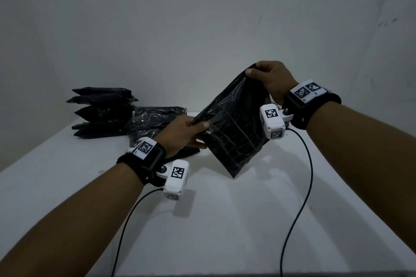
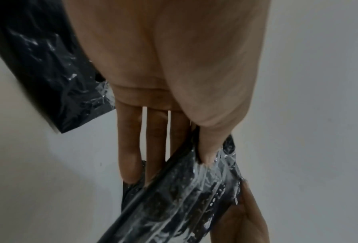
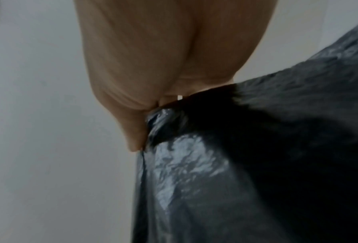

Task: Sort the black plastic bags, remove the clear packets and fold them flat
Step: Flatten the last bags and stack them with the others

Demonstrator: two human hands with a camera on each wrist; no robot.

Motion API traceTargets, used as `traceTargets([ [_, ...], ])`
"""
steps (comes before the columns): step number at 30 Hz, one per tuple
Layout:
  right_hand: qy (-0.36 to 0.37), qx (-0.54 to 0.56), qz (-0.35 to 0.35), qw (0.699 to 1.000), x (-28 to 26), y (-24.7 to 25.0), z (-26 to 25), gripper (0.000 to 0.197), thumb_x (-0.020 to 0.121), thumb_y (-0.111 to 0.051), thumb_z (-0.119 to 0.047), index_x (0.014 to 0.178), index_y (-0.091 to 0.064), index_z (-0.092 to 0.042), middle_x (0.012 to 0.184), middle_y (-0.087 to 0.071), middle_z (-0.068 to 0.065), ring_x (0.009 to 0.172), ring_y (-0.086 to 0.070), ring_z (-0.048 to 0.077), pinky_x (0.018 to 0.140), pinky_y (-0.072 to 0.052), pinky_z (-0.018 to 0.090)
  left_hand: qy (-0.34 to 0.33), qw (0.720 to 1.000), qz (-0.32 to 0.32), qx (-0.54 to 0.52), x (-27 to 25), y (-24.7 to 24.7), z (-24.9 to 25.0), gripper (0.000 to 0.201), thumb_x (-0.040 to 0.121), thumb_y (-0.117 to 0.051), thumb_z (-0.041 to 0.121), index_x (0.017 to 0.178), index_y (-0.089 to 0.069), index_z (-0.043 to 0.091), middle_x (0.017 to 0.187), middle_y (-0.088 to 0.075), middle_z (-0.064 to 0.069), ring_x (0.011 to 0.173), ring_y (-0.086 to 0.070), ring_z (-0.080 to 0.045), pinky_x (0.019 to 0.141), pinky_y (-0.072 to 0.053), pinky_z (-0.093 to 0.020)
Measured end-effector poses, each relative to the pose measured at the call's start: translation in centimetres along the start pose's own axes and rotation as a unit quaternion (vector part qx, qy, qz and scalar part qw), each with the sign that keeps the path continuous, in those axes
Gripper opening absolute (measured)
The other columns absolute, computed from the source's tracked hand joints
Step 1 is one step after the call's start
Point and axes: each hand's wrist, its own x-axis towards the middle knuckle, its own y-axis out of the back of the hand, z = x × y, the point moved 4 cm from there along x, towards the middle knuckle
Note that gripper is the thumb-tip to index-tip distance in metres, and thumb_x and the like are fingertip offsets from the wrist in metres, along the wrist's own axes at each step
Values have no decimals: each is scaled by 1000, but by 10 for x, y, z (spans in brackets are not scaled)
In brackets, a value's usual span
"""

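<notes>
Head view, held packet: a flat clear packet of black plastic bags [image 1: 231, 128] is lifted off the white table [image 1: 225, 220], tilted, with its lowest corner just above the table top.
Head view, right hand: the right hand [image 1: 273, 81] pinches the packet's upper corner, thumb on the near face and fingers curled behind.
Head view, left hand: the left hand [image 1: 182, 134] clamps the packet's left edge, thumb on top and fingers under it.
Head view, flat packets: left of the held packet, more glossy packets [image 1: 157, 119] lie flat on the table, partly hidden by the left hand.
Head view, folded stack: further left of the held packet, a stack of folded black bags [image 1: 101, 112] rests near the table's far edge.
Left wrist view: the left hand [image 2: 174, 65] shows its thumb pressed into crinkled clear film over black plastic [image 2: 186, 197], with fingers [image 2: 130, 148] straight behind it; another black packet [image 2: 49, 65] lies off to the left.
Right wrist view: the right hand [image 3: 145, 65] is closed on a gathered corner of black plastic [image 3: 236, 164], which hangs down from it; the picture is blurred.
</notes>
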Motion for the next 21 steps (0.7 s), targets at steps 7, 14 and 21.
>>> traceTargets([
  [7, -187, 71, 38, 979, -19, 15, 12, 59, 87, -58, -65, 129, -56, -23, 128, -59, 2, 120, -56, 23, 88, -46, 36, 7, 980, 82, -184, 6, 19, -14, 15, 101, -53, 13, 105, -65, 3, 95, -74, -11, 85, -73, -25, 72, -63, -41],
  [14, -295, 144, -112, 938, -65, -8, 54, 61, 81, -65, -56, 129, -61, -20, 125, -64, 5, 105, -66, 26, 70, -57, 39, -9, 963, 75, -260, 10, 6, -24, 17, 102, -46, 1, 107, -62, 5, 95, -74, -10, 89, -73, -24, 75, -62, -39],
  [21, -101, -11, -85, 991, -64, -14, 51, 15, 85, -72, 3, 96, -70, -8, 82, -74, -1, 80, -70, 17, 71, -59, 24, -8, 985, 147, -88, 17, 23, -33, 51, 92, -69, 10, 137, -46, 13, 134, -59, -12, 114, -63, -24, 81, -56, -35],
])
